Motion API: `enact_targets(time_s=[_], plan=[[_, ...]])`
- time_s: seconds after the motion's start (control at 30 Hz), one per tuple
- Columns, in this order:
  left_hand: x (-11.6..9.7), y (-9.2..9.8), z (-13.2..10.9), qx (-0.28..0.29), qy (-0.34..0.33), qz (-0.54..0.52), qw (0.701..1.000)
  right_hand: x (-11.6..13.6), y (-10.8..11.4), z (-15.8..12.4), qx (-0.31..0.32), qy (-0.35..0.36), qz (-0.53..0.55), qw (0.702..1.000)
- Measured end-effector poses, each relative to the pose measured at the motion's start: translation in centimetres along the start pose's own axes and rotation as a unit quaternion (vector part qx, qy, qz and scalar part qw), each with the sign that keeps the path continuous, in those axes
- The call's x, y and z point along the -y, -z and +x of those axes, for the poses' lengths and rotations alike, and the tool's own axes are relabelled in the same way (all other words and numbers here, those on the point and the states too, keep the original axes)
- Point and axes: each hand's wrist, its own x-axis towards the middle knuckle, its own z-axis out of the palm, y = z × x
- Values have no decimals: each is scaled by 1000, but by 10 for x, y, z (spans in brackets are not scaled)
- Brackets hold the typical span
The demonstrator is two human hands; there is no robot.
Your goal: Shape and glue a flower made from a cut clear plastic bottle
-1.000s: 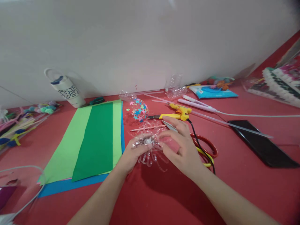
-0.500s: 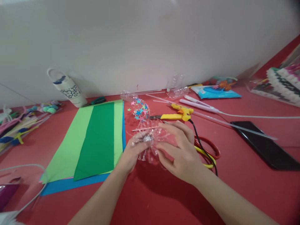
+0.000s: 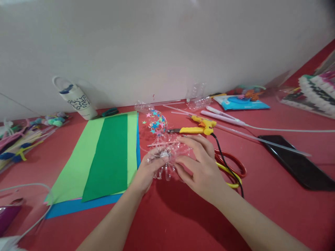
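A clear plastic piece (image 3: 165, 170), with many thin curled strips fanning out from its centre, is held just above the red table. My left hand (image 3: 149, 169) grips it from the left, thumb pressed near a whitish, shiny centre. At its right side, the fingertips of my right hand (image 3: 202, 167) come together on the strips; the exact strip between them is hard to make out. Just behind the plastic lie a pink striped stick (image 3: 157, 144), a clear container with coloured stars (image 3: 158, 122) and a cutter with a yellow comb-like handle (image 3: 192, 130).
Green sheets (image 3: 110, 160) over blue lie on the left, a white bottle (image 3: 80, 103) behind them. To the right are a yellow glue gun (image 3: 206, 124) with black cord, red-and-yellow handled scissors (image 3: 234, 167), a lilac straightener (image 3: 225, 116), a black phone (image 3: 298, 162) and a blue wipes pack (image 3: 243, 103).
My right hand has shifted slightly, its fingertips closing in on the strips. The curled strips at the right have moved a little. My left hand keeps its hold.
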Motion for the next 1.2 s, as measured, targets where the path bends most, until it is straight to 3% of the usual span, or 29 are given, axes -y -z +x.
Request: enact_targets(time_s=[0.23,0.4,0.83,1.03,1.2], plan=[[2,1,-2,-7,-1,-30,1000,1,-2,0,-23,-29,38,999],[3,-2,-4,-4,4,8,1000,5,-3,0,-54,-30,26,998],[5,2,1,25,4,29,999,5,-1,1,-53,-40,34,997],[5,-3,-2,-14,11,6,1000,6,-1,0,-54,-55,41,996],[5,-5,-3,-13,4,28,1000,8,-4,-1,-59,-69,26,996]])
